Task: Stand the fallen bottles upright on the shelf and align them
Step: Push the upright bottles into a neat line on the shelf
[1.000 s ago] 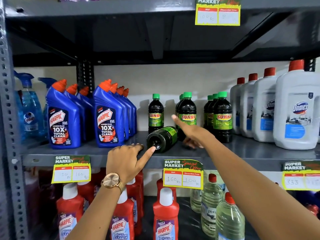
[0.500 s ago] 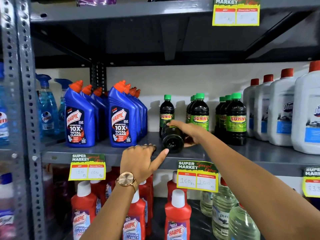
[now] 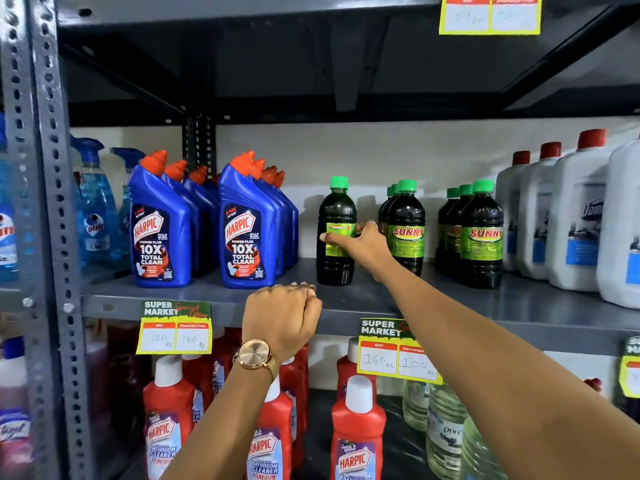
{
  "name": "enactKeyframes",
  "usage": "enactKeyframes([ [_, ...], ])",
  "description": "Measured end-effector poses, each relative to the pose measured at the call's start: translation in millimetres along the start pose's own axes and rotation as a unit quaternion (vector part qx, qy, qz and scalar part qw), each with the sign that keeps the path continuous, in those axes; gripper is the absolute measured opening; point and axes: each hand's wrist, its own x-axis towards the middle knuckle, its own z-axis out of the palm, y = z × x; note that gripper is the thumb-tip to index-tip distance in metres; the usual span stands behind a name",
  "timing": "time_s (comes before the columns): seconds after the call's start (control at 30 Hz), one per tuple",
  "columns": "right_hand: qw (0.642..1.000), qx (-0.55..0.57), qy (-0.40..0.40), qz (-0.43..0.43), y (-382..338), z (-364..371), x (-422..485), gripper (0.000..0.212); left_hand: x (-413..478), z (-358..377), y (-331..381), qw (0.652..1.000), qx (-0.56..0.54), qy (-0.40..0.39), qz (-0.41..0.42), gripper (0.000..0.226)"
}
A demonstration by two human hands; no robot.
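Note:
A dark bottle with a green cap (image 3: 335, 216) stands upright on the grey shelf (image 3: 450, 303), its label turned partly away. My right hand (image 3: 360, 242) is wrapped around its middle, over the label. To its right stand two rows of the same dark Sunny bottles (image 3: 405, 230), upright with labels facing out. My left hand (image 3: 284, 317) rests as a loose fist on the shelf's front edge, below the held bottle, with nothing in it.
Blue Harpic bottles (image 3: 246, 230) stand close on the left, white jugs with red caps (image 3: 571, 216) on the right. Price tags (image 3: 394, 351) hang from the shelf edge. Red Harpic bottles (image 3: 356, 427) and clear bottles fill the shelf below. A steel upright (image 3: 52, 237) borders the left.
The dark bottle lay on its side with its base toward me; my right hand has raised it upright. My left hand has curled from a pointing finger into a fist on the shelf edge.

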Motion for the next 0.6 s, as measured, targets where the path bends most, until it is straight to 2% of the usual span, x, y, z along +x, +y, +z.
enactKeyframes([
  [0.07,0.994,0.095,-0.046,0.037,3,3,0,0.072,0,0,0,1.0,0.005,-0.001,-0.003,0.036],
  [0.17,0.984,0.136,-0.114,-0.002,8,6,1,0.04,0,1,0,1.0,0.006,0.0,-0.005,0.036],
  [0.2,0.982,0.143,-0.124,-0.005,9,7,1,0.037,0,1,0,1.0,0.005,-0.003,-0.006,0.037],
  [0.27,0.988,0.11,-0.111,-0.015,11,8,0,0.051,-1,2,0,1.0,0.006,-0.009,-0.009,0.039],
  [0.37,0.999,-0.006,-0.032,-0.016,15,12,2,0.089,0,2,1,1.0,0.011,-0.017,-0.013,0.043],
  [0.43,1.0,-0.02,-0.02,0.01,16,15,4,0.1,0,0,1,1.0,0.012,-0.018,-0.015,0.042],
  [0.5,0.996,0.038,-0.061,0.046,16,14,4,0.094,0,-1,1,0.999,0.004,-0.028,-0.018,0.044],
  [0.57,0.988,0.101,-0.104,0.056,18,14,2,0.074,0,0,1,0.999,-0.009,-0.034,-0.022,0.047],
  [0.6,0.988,0.098,-0.106,0.05,20,13,1,0.065,0,1,1,0.999,-0.013,-0.036,-0.024,0.047],
])
